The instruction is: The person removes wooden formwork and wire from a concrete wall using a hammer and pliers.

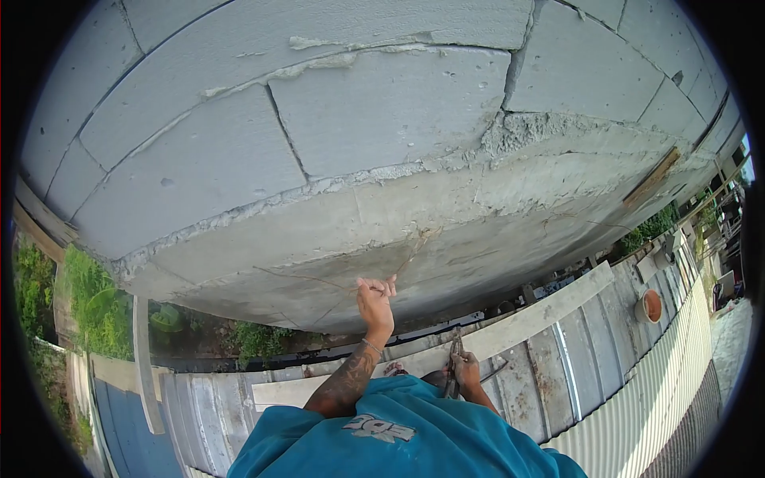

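Observation:
My left hand (376, 301) is raised in front of the wall, fingers curled in a pinch on a thin brown wire (307, 277). One stretch of the wire runs off to the left; another rises from the hand to a spot on the wall. A pair of pliers (457, 354) is in my right hand (467, 371), held low near my body with its narrow end pointing up. The jaws are too small to make out clearly. Grey blockwork (390, 103) rises above a smoother concrete band (319, 231), from which the wire comes out.
Below me lies a corrugated metal roof (550, 366), with a long board (558, 299) across it. A reddish bucket (651, 305) stands at the right. Another piece of wood (652, 177) rests against the wall. A gap with plants (263, 338) runs along the wall's foot.

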The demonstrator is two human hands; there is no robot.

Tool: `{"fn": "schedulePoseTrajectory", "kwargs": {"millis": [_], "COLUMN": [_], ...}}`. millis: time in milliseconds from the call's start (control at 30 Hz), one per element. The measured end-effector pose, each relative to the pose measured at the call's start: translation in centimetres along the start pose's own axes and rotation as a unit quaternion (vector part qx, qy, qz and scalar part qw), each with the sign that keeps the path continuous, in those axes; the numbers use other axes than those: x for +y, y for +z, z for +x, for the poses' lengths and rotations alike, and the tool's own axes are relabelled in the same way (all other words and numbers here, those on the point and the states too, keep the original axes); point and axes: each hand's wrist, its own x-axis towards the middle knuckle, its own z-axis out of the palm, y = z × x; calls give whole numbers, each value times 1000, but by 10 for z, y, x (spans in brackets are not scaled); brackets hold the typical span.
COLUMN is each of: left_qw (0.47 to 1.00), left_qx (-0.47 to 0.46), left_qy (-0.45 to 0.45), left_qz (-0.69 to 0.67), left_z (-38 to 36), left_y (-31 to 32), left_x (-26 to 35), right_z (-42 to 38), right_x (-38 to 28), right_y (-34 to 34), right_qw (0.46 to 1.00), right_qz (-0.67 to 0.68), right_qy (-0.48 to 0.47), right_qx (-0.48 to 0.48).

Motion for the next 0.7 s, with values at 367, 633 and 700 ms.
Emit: {"fn": "schedulePoseTrajectory", "kwargs": {"millis": [367, 633, 700], "left_qw": [960, 946, 945], "left_qx": [182, 193, 198], "left_qy": [-212, -258, -259], "left_qz": [-16, -40, -37], "left_z": [-12, -1, 2], "left_y": [-60, -86, -86], "left_x": [-32, -49, -50], "right_z": [87, 133, 128], "right_x": [-131, -136, -139], "right_y": [70, 94, 96], "right_qw": [970, 950, 946], "right_qz": [23, -98, -110], "right_qy": [-215, -275, -288], "right_qx": [-111, -113, -98]}}
